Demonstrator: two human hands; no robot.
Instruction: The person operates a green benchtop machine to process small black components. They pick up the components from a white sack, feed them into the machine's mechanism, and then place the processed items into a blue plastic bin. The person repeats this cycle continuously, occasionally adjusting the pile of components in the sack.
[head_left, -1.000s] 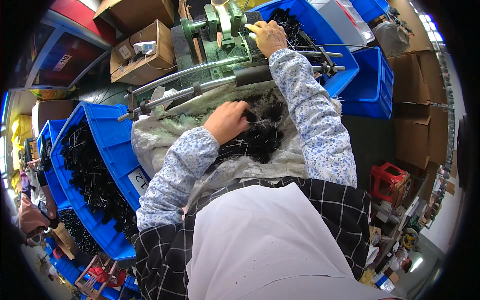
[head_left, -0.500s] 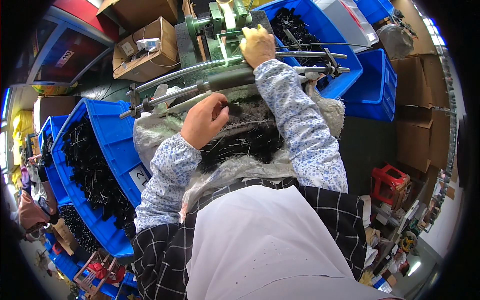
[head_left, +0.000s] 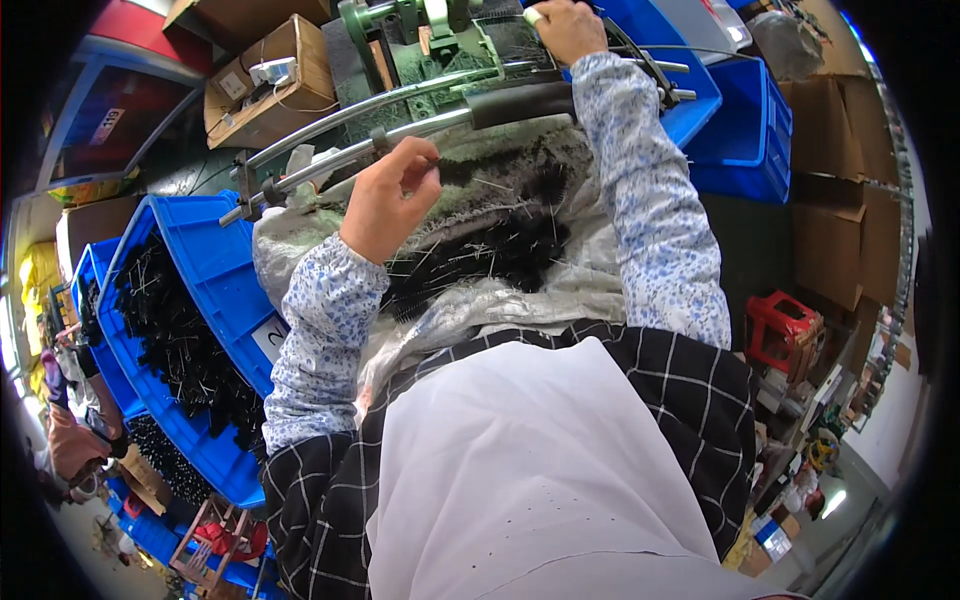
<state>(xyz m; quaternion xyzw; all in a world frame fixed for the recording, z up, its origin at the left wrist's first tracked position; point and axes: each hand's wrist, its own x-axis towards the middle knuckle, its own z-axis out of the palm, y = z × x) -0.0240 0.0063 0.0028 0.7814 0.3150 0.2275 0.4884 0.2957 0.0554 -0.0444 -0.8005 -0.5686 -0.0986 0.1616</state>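
Note:
My left hand [head_left: 390,200] hovers over the sack, thumb and forefinger curled into a pinch; a small dark bit shows at the fingertips, too little to name. Up at the right side of the green machine [head_left: 440,45], my right hand [head_left: 568,32] has bent fingers, one tip pale and covered; whatever they grip is hidden. Two metal rods [head_left: 330,172] cross in front of the machine, one with a black sleeve [head_left: 520,103]. Below them a whitish woven sack [head_left: 480,305] spreads over my lap. Thin, wire-stemmed black brushes [head_left: 480,255] lie loose on it.
A blue bin [head_left: 215,265] at the left is heaped with black brushes. Another blue bin [head_left: 745,130] stands at the right, beside cardboard boxes [head_left: 825,130]. An open carton [head_left: 270,85] sits left of the machine. A red stool [head_left: 785,330] is at the right.
My right hand has moved right, from the front of the machine to its right side. My left hand has shifted slightly left and up, still pinched. The whole view has shifted a little.

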